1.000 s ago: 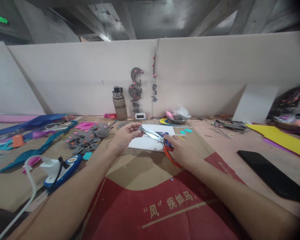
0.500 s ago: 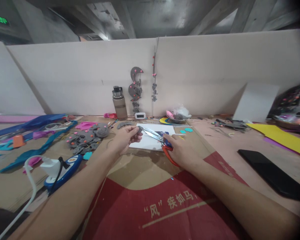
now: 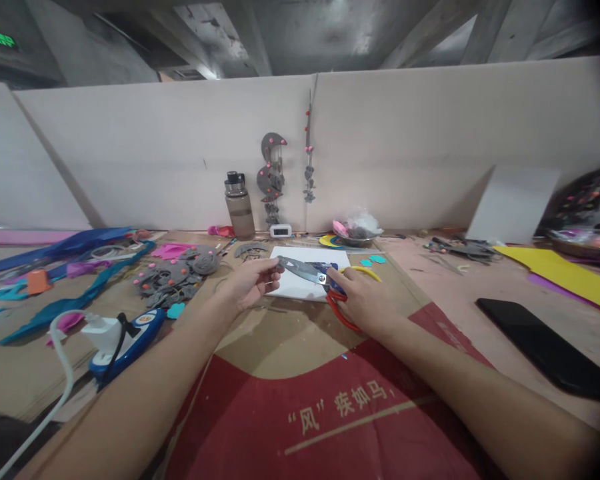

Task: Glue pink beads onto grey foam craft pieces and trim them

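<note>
My right hand [image 3: 364, 299] is wrapped round scissors [image 3: 310, 272] with red and yellow handles, their blades pointing left above a white sheet [image 3: 300, 291]. Between the thumb and fingertips of my left hand [image 3: 250, 283] is a small grey piece of felt [image 3: 281, 262], mostly covered by the fingers. The blade tips meet or overlap this piece; I cannot tell whether they are cutting it. A curved grey felt strip [image 3: 251, 250] lies just beyond my left hand.
Left of my hands are grey felt pieces with pink dots [image 3: 167, 277] and a blue power strip [image 3: 130, 353]. A bottle [image 3: 241, 210] and a small white digital display [image 3: 281, 231] stand by the wall. A black phone [image 3: 540, 343] lies at right.
The scissors have turned slightly in my right hand: the yellow handle now shows beyond it and the blades look darker. My left hand stays nearly in place, with its lower fingers a little lower.
</note>
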A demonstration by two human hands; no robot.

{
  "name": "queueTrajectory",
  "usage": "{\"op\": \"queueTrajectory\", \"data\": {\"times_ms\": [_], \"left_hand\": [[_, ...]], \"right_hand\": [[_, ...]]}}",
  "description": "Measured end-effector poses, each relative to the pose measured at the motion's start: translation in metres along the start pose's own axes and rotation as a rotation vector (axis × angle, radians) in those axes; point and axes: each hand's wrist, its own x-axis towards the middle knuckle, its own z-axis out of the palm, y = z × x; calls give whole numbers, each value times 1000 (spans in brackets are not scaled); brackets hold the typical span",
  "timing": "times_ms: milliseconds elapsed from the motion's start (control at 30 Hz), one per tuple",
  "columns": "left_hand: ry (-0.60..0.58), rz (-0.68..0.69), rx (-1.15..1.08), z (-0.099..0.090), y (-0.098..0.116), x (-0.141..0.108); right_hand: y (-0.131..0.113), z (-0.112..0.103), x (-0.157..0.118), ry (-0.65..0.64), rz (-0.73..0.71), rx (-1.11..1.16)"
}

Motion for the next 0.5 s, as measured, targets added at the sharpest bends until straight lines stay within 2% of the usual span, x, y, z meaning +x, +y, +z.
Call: {"op": "queueTrajectory", "data": {"times_ms": [267,500], "left_hand": [[22,-106,-119,4,0,0],[48,-89,-70,7,0,-2]], "right_hand": [[0,-1,0,8,-15,-64],[1,-2,0,18,-34,-76]]}}
